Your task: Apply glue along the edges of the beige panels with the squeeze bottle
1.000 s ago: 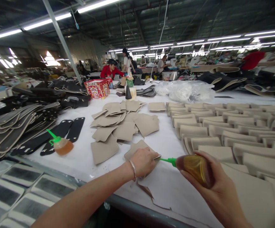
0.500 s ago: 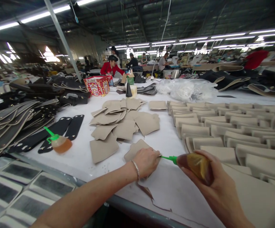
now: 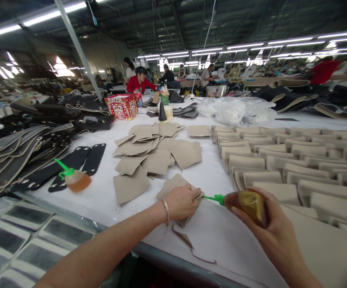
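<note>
Both hands were busy: left (image 3: 183, 202) pressed the beige piece (image 3: 173, 187); right (image 3: 266, 218) gripped the bottle (image 3: 247, 206), nozzle at its edge.

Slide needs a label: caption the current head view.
Right hand holds green-nozzled amber glue bottle against beige leather-like piece.

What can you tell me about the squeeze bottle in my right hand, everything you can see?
The squeeze bottle is rounded, shiny and amber-brown, apparently see-through plastic, with a slim green nozzle. It is held tipped on its side above the white surface, gripped by your right hand. The nozzle points at the beige piece under your left hand; whether its tip touches is unclear.
</note>
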The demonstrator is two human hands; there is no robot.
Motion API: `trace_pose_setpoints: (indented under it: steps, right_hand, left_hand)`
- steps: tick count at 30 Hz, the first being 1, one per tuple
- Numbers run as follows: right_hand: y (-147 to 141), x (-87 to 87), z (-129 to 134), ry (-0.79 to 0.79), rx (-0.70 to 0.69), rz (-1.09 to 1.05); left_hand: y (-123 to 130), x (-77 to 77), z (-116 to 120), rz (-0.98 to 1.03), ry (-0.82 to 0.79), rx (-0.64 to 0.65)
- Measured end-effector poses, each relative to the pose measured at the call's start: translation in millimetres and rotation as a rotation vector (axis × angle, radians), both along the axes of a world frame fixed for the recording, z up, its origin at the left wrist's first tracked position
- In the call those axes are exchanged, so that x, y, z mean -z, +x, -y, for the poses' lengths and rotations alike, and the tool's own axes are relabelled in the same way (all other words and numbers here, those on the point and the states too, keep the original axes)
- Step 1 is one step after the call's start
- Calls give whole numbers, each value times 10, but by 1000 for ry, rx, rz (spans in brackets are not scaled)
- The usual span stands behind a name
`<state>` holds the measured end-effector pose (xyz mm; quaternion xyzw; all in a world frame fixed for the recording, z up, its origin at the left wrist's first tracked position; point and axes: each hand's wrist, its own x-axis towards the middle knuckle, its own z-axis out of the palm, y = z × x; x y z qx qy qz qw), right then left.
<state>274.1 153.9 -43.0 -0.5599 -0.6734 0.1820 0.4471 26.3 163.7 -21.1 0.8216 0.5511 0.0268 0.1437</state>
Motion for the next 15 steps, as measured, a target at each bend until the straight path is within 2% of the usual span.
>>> trace_pose_setpoints:
  steps: [6, 11, 15]
  right_hand:
    - [-23, -24, 102, -92, -114, -60]
    - [-26, -51, 103, -71, -19, -84]
    - [-54, -10, 225, -164, -89, -125]
  left_hand:
    - [-24, 0, -17, 29, -21, 4]
    - [-50, 27, -23, 52, -31, 9]
    - [-67, 42, -10, 75, -43, 1]
